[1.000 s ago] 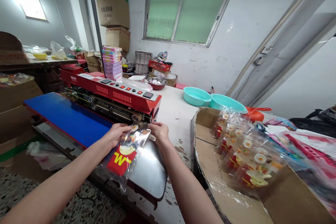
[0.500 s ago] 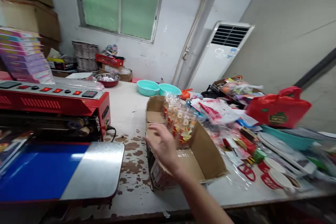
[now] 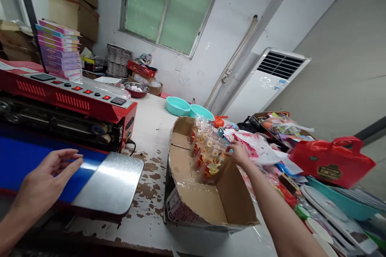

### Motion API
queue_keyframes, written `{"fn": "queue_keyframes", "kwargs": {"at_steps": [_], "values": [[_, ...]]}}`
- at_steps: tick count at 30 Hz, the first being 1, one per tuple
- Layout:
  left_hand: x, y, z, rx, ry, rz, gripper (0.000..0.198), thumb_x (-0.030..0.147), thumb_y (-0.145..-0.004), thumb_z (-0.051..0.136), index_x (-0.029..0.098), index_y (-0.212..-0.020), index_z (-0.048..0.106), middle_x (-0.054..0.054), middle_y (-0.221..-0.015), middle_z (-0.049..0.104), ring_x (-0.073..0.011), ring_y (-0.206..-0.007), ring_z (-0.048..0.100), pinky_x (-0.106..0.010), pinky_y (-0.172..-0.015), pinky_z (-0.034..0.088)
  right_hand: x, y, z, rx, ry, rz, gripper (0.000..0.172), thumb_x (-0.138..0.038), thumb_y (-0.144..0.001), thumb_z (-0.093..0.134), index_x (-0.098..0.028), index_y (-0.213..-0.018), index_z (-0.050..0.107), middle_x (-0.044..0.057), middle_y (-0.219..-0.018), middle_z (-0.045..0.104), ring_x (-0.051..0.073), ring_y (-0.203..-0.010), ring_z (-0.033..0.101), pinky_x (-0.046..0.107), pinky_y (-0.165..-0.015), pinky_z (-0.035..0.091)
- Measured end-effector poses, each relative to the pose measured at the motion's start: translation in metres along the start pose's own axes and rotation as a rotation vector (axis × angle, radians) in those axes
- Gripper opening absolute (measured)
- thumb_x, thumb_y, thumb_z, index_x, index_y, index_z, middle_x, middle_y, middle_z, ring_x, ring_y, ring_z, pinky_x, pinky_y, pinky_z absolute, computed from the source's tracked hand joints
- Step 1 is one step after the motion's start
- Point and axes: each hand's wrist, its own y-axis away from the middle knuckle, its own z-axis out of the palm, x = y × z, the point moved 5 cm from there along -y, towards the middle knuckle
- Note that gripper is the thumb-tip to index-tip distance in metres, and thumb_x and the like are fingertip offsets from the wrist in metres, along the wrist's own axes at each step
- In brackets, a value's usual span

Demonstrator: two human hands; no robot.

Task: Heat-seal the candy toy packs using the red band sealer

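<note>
My left hand (image 3: 50, 176) is over the blue belt (image 3: 18, 148) of a red machine, fingers spread and slightly bent, holding nothing. At the right side of an open cardboard box (image 3: 202, 198), my right hand (image 3: 238, 152) has its fingers curled together at the edge of a row of clear plastic packets (image 3: 208, 154). What lies between its fingertips, if anything, is too small to make out. The packets stand close together in the box, with red, white and yellow items inside. A bare metal plate (image 3: 110, 182) sits at the belt's end, left of the box.
The red machine (image 3: 99, 108) has lit switches on top. Two turquoise basins (image 3: 177, 106) and a metal bowl (image 3: 137, 89) stand farther back. Right of the box are piled plastic bags, a red bag (image 3: 330, 162) and a large turquoise tub (image 3: 331, 194).
My right hand has moved from above the box's left side to the right end of the packets. My left hand has come into view over the belt. The view has turned left.
</note>
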Motion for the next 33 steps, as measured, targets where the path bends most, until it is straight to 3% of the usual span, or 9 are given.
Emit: {"fn": "queue_keyframes", "kwargs": {"at_steps": [4,10,13,16,20,23,26,30,33], "values": [[0.000,0.004,0.013,-0.113,0.069,-0.042,0.035,0.051,-0.070,0.063,0.032,-0.099,0.058,0.007,-0.096,0.069,-0.0174,-0.095,0.064,-0.023,-0.083,0.048,0.006,0.001,0.007,-0.009,0.014,-0.004,0.052,-0.022,-0.068,0.073,-0.023,-0.119,0.061,0.016,-0.134,0.041,0.032,-0.125,0.040,0.041,-0.098,0.032],[0.015,0.013,0.026,-0.216,-0.084,0.110,0.040,0.060,-0.077,0.056,0.026,-0.097,0.061,0.003,-0.091,0.067,-0.0182,-0.088,0.060,-0.020,-0.068,0.044,0.006,-0.004,0.000,-0.081,-0.055,-0.095,0.006,-0.019,-0.067,0.071,-0.015,-0.071,0.071,0.016,-0.111,0.059,0.030,-0.110,0.053,0.038,-0.096,0.037],[0.011,0.016,0.026,-0.223,-0.112,0.117,0.040,0.062,-0.077,0.054,0.025,-0.092,0.062,0.002,-0.089,0.066,-0.0176,-0.085,0.059,-0.019,-0.064,0.043,-0.002,0.002,-0.015,-0.091,-0.183,-0.183,0.013,-0.029,-0.068,0.072,-0.017,-0.067,0.070,0.014,-0.124,0.057,0.028,-0.122,0.049,0.034,-0.101,0.037],[0.010,0.016,0.027,-0.219,-0.128,0.104,0.039,0.061,-0.078,0.053,0.026,-0.092,0.062,0.002,-0.090,0.067,-0.0176,-0.087,0.059,-0.019,-0.063,0.042,-0.019,0.016,-0.042,-0.112,-0.568,-0.222,0.027,-0.046,-0.066,0.074,-0.019,-0.067,0.070,0.012,-0.122,0.062,0.029,-0.121,0.052,0.037,-0.101,0.040],[0.032,0.019,0.039,-0.222,-0.049,0.143,0.041,0.061,-0.077,0.055,0.025,-0.096,0.061,0.001,-0.091,0.067,-0.0186,-0.088,0.061,-0.023,-0.068,0.044,-0.055,0.038,-0.100,0.006,-0.919,-0.194,0.036,-0.052,-0.058,0.080,-0.018,-0.068,0.073,0.011,-0.097,0.072,0.030,-0.102,0.063,0.040,-0.094,0.046],[0.067,0.028,0.055,-0.308,0.103,0.219,0.043,0.059,-0.077,0.058,0.024,-0.103,0.058,-0.001,-0.098,0.066,-0.0198,-0.093,0.061,-0.027,-0.079,0.046,-0.093,0.058,-0.143,0.118,-1.016,-0.199,0.035,-0.049,-0.059,0.081,-0.018,-0.072,0.074,0.009,-0.090,0.073,0.027,-0.094,0.066,0.038,-0.087,0.051],[0.109,0.039,0.072,-0.435,0.253,0.319,0.053,0.052,-0.076,0.064,0.022,-0.118,0.051,-0.007,-0.115,0.062,-0.0226,-0.107,0.057,-0.035,-0.091,0.045,-0.137,0.080,-0.169,0.192,-1.117,-0.250,0.033,-0.046,-0.058,0.083,-0.017,-0.072,0.074,0.009,-0.087,0.073,0.025,-0.086,0.068,0.035,-0.081,0.054],[0.154,0.050,0.091,-0.630,0.453,0.310,0.079,0.041,-0.067,0.076,0.024,-0.135,0.037,-0.012,-0.134,0.050,-0.0245,-0.123,0.047,-0.039,-0.099,0.040,-0.202,0.105,-0.160,0.077,-1.323,-0.326,0.028,-0.040,-0.057,0.085,-0.018,-0.069,0.074,0.009,-0.083,0.073,0.023,-0.082,0.068,0.032,-0.075,0.056],[0.168,0.053,0.098,-0.753,0.628,0.198,0.078,0.029,-0.065,0.075,0.020,-0.131,0.036,-0.013,-0.114,0.061,-0.0218,-0.095,0.062,-0.032,-0.075,0.050,-0.246,0.116,-0.133,-0.113,-1.444,-0.323,0.027,-0.040,-0.057,0.085,-0.018,-0.069,0.074,0.009,-0.084,0.073,0.021,-0.081,0.068,0.029,-0.071,0.056]]}}
